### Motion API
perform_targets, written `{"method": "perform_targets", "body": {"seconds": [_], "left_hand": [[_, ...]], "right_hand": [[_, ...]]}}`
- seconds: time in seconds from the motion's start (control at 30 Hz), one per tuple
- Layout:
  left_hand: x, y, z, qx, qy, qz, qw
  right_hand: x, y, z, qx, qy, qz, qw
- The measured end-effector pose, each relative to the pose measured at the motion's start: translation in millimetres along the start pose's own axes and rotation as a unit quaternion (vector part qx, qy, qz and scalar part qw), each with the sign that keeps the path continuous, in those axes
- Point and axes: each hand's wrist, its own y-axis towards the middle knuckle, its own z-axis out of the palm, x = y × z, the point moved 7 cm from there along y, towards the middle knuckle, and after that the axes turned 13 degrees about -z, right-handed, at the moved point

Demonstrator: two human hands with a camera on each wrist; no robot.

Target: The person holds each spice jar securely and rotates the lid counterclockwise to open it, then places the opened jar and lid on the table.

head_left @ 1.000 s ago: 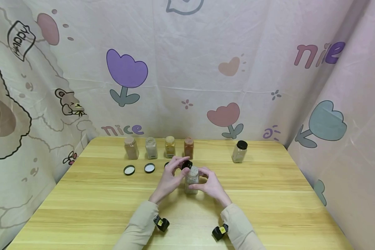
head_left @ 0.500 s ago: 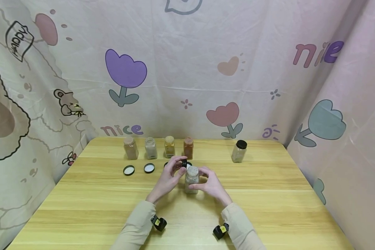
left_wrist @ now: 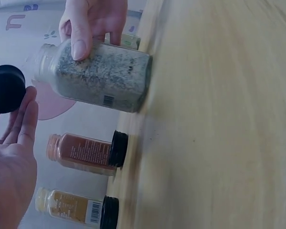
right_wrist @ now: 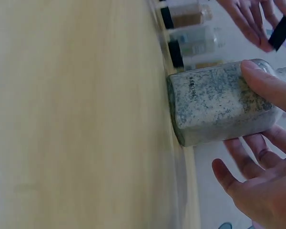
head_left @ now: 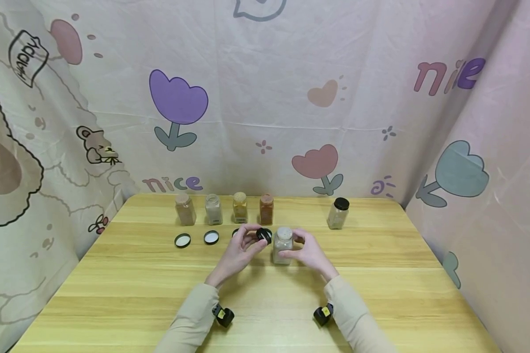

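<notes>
My left hand (head_left: 237, 253) pinches a black screw lid (left_wrist: 7, 88) between thumb and fingers, raised above the table. Beside it, my right hand (head_left: 310, 251) grips a square clear spice jar (right_wrist: 221, 102) filled with grey-white, dark-flecked seasoning. That jar stands upright with its top uncovered, a pale perforated shaker insert showing in the head view. In the right wrist view, the thumb lies along one side of the jar and fingers support the other. A gap separates the held lid from the jar's neck.
Behind my hands stand uncapped jars: brownish (head_left: 185, 210), whitish (head_left: 213, 210), yellow (head_left: 240, 208) and red (head_left: 267, 210). Black lids (head_left: 182, 240) lie in front of them, white inside up. A black-capped jar (head_left: 337, 214) stands at back right. A printed curtain (head_left: 256, 98) borders the wooden table (head_left: 137, 294).
My right hand has moved the seasoning jar to the right and slightly back. The lid in my left hand has come away from the jar's top and turned.
</notes>
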Motion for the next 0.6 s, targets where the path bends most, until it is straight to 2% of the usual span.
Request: {"method": "perform_targets", "body": {"seconds": [0.1,0.27,0.33,0.43,0.6], "left_hand": [[3.2,0.7,3.3,0.011,0.006,-0.01,0.9999],[6.7,3.9,8.9,0.009,0.048,0.012,0.9987],[10.6,6.5,11.1,0.006,0.058,0.012,0.9982],[18.1,10.8,15.9,0.009,0.064,-0.01,0.9979],[30.6,19.1,26.5,0.017,0.084,-0.049,0.9951]], "right_hand": [[-5,3.0,-7,-0.004,0.004,0.001,1.0],[-11,10.4,-17,-0.004,-0.005,0.0,1.0],[-13,14.5,-21,-0.005,-0.018,0.003,0.9998],[-16,20.5,-28,-0.014,-0.033,0.014,0.9993],[-21,32.9,-37,-0.018,-0.057,0.01,0.9982]]}}
